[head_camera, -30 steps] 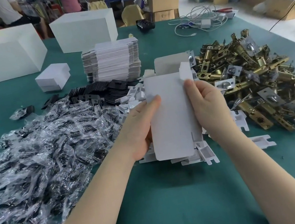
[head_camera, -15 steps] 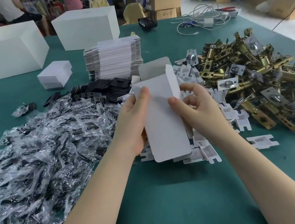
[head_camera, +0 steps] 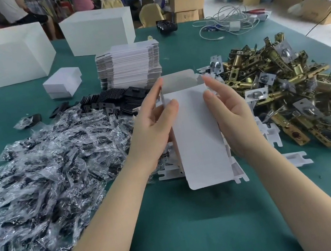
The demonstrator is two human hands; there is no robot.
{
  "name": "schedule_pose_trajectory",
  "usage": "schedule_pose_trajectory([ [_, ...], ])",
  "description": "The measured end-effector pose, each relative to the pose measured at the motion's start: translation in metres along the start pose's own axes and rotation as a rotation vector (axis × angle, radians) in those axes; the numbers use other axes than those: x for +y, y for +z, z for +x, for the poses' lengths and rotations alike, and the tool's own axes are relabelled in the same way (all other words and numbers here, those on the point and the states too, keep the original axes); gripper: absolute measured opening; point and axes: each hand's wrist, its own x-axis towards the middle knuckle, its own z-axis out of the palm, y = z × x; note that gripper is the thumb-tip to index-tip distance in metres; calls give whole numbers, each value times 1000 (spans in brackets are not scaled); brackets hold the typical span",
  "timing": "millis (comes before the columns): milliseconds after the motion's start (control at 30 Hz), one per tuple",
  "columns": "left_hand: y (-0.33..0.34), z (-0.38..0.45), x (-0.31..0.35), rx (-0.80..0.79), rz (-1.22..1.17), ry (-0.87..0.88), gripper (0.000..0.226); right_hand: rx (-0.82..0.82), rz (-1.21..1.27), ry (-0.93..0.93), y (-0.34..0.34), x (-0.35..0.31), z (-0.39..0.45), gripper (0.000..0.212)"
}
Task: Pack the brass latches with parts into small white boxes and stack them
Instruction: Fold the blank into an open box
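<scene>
A small white carton (head_camera: 197, 137) stands opened into a tube between my hands, its top flap up and its bottom flap hanging loose. My left hand (head_camera: 151, 125) holds its left side, thumb on the front face and fingers behind. My right hand (head_camera: 230, 110) holds the right side in the same way. The brass latches (head_camera: 292, 91) lie in a heap to the right. White plastic inserts (head_camera: 271, 136) are scattered under and beside the carton. Bagged parts (head_camera: 42, 167) fill the left of the green table (head_camera: 199, 229).
A stack of flat white cartons (head_camera: 128, 65) stands behind the carton, with black plastic pieces (head_camera: 116, 100) in front of it. Two closed small boxes (head_camera: 63, 82) sit stacked at the left. Two large white boxes (head_camera: 8, 53) and a cable bundle (head_camera: 228, 22) lie at the back.
The flat carton has been squeezed open into a tube. My left thumb and right fingers have shifted onto its side edges, and the carton now stands more upright.
</scene>
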Motion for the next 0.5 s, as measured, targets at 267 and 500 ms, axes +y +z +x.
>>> schedule_pose_trajectory([
  [267, -5, 2, -2, 19, -19, 18, 47, -34, -34, -22, -1, -1, 5, 26],
  [500, -4, 2, -2, 57, 22, 16, 19, -37, -66, -23, 0, -2, 5, 20],
])
